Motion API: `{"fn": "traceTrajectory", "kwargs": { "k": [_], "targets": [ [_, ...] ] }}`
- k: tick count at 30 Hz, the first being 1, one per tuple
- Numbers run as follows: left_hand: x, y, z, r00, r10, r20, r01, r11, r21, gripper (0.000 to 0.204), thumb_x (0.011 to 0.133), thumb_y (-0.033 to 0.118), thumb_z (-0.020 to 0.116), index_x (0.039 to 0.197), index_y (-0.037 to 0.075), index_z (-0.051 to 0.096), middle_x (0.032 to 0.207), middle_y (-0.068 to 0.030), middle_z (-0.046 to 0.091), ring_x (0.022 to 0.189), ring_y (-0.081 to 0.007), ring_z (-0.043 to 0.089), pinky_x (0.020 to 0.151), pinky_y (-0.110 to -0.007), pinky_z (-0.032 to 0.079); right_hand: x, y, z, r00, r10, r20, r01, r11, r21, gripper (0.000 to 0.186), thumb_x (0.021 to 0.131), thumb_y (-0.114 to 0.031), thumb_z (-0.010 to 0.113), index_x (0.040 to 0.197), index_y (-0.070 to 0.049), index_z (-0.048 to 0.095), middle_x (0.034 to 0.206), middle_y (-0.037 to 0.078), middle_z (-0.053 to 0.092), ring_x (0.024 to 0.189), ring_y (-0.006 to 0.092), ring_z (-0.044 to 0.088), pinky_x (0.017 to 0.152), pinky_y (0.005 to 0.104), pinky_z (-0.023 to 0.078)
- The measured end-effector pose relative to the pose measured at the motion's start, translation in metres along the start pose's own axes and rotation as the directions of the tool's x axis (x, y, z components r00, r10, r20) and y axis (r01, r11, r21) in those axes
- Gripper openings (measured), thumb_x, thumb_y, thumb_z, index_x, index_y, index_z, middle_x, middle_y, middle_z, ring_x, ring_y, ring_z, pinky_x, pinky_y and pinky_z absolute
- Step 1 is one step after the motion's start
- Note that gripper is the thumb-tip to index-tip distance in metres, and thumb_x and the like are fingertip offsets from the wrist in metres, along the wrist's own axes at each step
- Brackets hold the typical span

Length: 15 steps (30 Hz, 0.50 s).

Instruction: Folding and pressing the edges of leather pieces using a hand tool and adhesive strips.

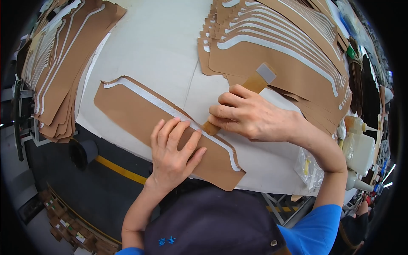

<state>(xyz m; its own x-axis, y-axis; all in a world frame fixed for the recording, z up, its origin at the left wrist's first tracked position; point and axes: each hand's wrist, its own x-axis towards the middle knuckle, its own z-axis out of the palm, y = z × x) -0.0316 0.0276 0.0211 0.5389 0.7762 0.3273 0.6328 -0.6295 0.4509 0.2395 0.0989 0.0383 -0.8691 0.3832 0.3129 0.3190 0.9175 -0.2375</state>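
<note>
On the white counter (157, 51) lies a long brown sheet panel (123, 110) with a white strip (151, 97) near its far edge. Slightly spread, the fingers of the left hand (172, 148) lie flat on the panel's middle, gripping nothing and hiding part of it. At the panel's far edge, the fingers of the right hand (253, 112) are wrapped around a flat yellowish-brown bar (256, 83), masking its middle; a grey-white patch (266, 73) covers its upper end. Beyond the panel to the right, a fanned stack of white-striped brown sheets (255, 59) is cut off at the top. Nearer than the panel, a dark purple cloth apron (212, 221) bears small blue characters (167, 241).
</note>
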Motion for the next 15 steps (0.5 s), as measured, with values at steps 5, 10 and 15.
{"fn": "traceTrajectory", "kwargs": {
  "k": [5, 10, 15],
  "targets": [
    [-0.001, -0.015, 0.0, 0.999, 0.014, -0.029, -0.013, 1.0, 0.028, 0.043, 0.085, 0.008, 0.082, 0.125, -0.002, 0.07, 0.133, -0.0171, 0.064, 0.125, -0.0384, 0.063, 0.109, -0.054, 0.051, 0.017, 0.009, 0.004, 1.0, -0.016, 0.001, 0.016, 1.0, -0.003, 0.023, 0.083, -0.011, 0.072, 0.103, -0.001, 0.074, 0.1, 0.004, 0.058, 0.097, 0.0224, 0.056, 0.087, 0.0372, 0.047],
    [0.001, -0.03, -0.003, 0.993, -0.078, -0.089, 0.076, 0.997, -0.025, 0.042, 0.086, 0.004, 0.081, 0.126, -0.003, 0.07, 0.132, -0.0168, 0.064, 0.126, -0.0382, 0.063, 0.107, -0.051, 0.053, 0.034, 0.021, 0.008, 1.0, -0.024, 0.019, 0.024, 1.0, -0.014, 0.027, 0.081, -0.011, 0.074, 0.106, -0.002, 0.074, 0.106, 0.005, 0.06, 0.099, 0.0229, 0.056, 0.089, 0.0376, 0.046],
    [0.009, -0.038, -0.019, 0.999, -0.022, -0.046, 0.026, 0.996, 0.087, 0.041, 0.085, 0.005, 0.083, 0.123, -0.003, 0.071, 0.133, -0.0165, 0.064, 0.125, -0.0383, 0.063, 0.101, -0.047, 0.056, 0.052, 0.031, 0.004, 0.997, -0.041, 0.066, 0.042, 0.999, -0.013, 0.03, 0.08, -0.009, 0.075, 0.109, -0.002, 0.073, 0.11, 0.005, 0.06, 0.103, 0.023, 0.057, 0.09, 0.0371, 0.046]
  ]
}}
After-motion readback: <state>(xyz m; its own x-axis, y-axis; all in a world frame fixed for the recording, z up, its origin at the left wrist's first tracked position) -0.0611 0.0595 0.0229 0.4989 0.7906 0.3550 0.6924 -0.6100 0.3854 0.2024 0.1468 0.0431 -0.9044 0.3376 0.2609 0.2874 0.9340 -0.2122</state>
